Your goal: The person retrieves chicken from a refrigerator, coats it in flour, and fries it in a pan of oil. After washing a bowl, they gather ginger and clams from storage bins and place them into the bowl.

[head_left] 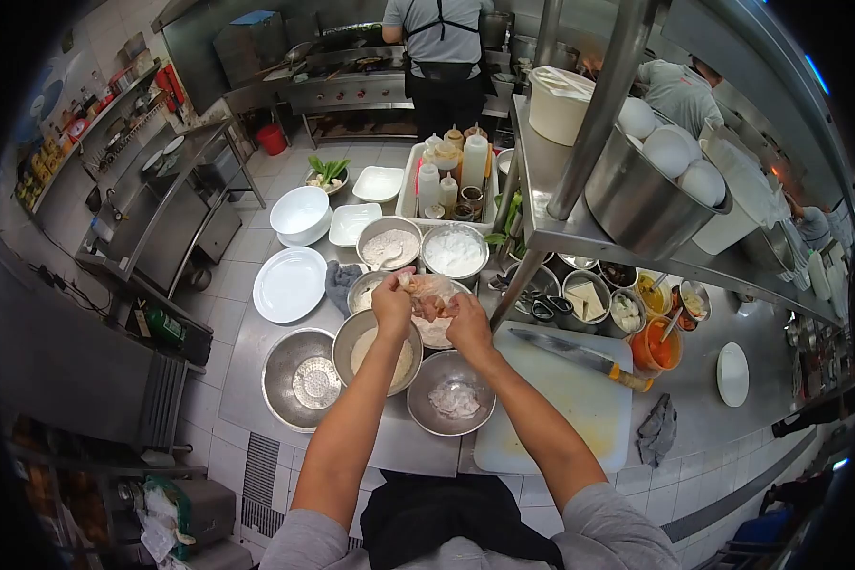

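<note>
A clear plastic bag (431,298) with pinkish pieces, seemingly raw meat, hangs between my two hands above the bowls. My left hand (390,300) pinches its left side, fingers closed. On the other side my right hand (467,326) is closed on the bag's right edge. Beneath it, partly covered, is a bowl of pale flour-like powder (434,332). Nearest my left forearm stands a steel bowl (356,363) with a light beige content. A bowl (418,415) below my right hand holds whitish coated pieces (454,400).
A perforated steel bowl (285,380) stands at the left. White plates (290,285) and bowls lie behind it. On the right, a large knife (570,353) rests on a white cutting board (551,427). A steel shelf post (579,133) rises close by. Two other people work at the back.
</note>
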Action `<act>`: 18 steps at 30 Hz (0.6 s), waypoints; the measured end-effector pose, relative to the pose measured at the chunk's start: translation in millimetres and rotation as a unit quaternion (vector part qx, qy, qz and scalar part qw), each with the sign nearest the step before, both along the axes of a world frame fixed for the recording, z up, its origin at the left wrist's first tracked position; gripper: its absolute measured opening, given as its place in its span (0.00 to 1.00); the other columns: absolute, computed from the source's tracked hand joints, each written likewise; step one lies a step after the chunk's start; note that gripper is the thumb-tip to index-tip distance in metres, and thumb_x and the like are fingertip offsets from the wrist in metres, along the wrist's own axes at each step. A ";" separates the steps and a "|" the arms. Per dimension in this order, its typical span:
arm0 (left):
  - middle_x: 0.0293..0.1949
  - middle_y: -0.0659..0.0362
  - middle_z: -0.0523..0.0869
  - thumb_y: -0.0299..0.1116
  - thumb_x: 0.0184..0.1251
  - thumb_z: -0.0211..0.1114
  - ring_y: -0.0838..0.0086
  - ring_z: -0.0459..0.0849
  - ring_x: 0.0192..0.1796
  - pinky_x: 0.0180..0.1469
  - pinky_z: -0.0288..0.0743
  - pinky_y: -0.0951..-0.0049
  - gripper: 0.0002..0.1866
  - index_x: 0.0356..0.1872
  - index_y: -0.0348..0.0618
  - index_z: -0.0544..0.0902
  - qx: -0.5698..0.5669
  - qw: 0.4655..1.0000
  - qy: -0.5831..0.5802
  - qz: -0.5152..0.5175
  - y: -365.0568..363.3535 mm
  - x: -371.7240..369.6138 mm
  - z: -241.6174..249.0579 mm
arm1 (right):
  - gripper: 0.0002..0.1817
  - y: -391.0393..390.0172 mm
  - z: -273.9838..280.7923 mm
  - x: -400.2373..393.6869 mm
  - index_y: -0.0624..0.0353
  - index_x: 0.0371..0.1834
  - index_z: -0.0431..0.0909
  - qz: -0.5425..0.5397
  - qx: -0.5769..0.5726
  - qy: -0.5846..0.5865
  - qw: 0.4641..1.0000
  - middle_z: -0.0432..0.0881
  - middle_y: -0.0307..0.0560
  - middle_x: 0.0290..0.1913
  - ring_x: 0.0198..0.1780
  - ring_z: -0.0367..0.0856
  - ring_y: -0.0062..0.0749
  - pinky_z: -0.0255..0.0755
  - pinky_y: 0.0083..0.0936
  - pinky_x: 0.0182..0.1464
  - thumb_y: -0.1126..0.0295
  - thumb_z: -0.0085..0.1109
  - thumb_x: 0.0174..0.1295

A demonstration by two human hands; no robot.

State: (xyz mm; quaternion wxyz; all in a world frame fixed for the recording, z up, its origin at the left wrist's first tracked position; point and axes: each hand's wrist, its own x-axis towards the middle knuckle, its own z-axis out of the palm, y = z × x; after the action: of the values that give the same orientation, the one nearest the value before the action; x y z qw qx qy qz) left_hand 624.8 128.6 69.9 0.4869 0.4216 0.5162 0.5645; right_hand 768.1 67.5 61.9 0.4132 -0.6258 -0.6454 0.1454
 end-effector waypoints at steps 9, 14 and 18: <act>0.31 0.60 0.84 0.20 0.66 0.51 0.84 0.76 0.26 0.28 0.69 0.81 0.12 0.44 0.37 0.82 0.083 0.989 0.118 -0.019 -8.6 10.5 51.8 | 0.13 -5.9 8.9 3.0 0.64 0.40 0.75 0.027 -0.024 -0.139 0.990 0.73 0.55 0.45 0.47 0.74 0.52 0.71 0.38 0.50 0.82 0.52 0.49; 0.31 0.61 0.84 0.22 0.66 0.52 0.84 0.75 0.26 0.29 0.69 0.81 0.10 0.40 0.37 0.83 0.107 0.979 0.173 -0.031 -1.7 12.8 56.6 | 0.11 -10.6 16.3 0.5 0.62 0.39 0.77 0.007 -0.049 -0.201 0.978 0.74 0.53 0.44 0.47 0.74 0.49 0.73 0.36 0.48 0.79 0.52 0.51; 0.30 0.61 0.82 0.26 0.69 0.53 0.83 0.76 0.27 0.29 0.71 0.81 0.06 0.37 0.38 0.79 0.144 0.983 0.102 -0.048 15.2 12.9 39.0 | 0.11 -12.3 18.0 0.4 0.58 0.39 0.78 0.010 -0.049 -0.233 0.971 0.76 0.49 0.42 0.46 0.76 0.46 0.74 0.36 0.45 0.76 0.54 0.52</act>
State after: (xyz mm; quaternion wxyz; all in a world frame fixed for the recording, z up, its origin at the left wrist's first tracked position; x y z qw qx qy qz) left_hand 637.7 143.9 108.9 0.3924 0.5669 0.4553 0.5634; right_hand 768.4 55.2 79.9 0.2190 -0.6557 -0.7219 0.0312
